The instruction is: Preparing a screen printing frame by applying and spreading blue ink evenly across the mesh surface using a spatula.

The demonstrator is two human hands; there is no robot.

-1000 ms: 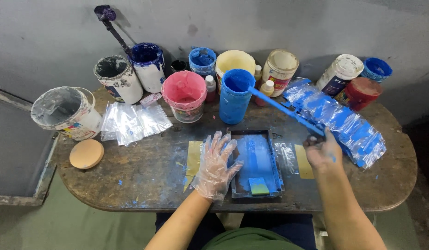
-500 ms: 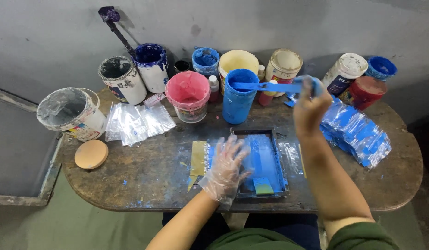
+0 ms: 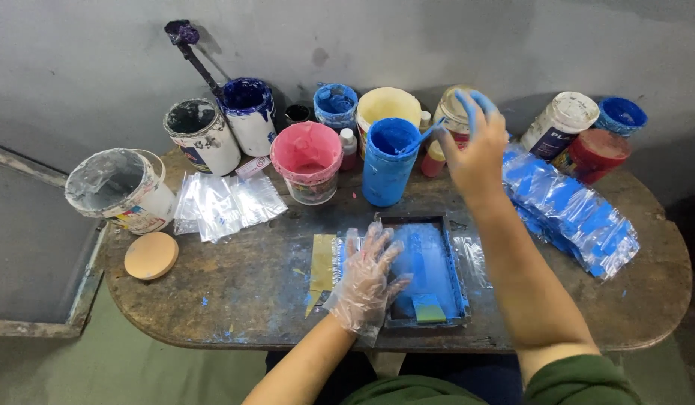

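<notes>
My left hand, in a clear plastic glove, lies flat with fingers spread on the left part of a small blue-inked screen frame near the table's front edge. My right hand, its fingertips stained blue, is raised above the table and grips a blue stick. The stick's far end dips into the open blue paint tub. A small green and yellow sponge sits at the frame's near end. A yellow sheet lies under the frame's left side.
Several paint tubs line the back of the worn table: a pink one, a dark blue one with a stirring rod, a red one. Clear bags lie left, blue-printed bags right, a round wooden lid front left.
My right hand has lifted the blue stick from the table's right side and swung it left, so its tip now dips into the blue tub. My left hand stays on the frame.
</notes>
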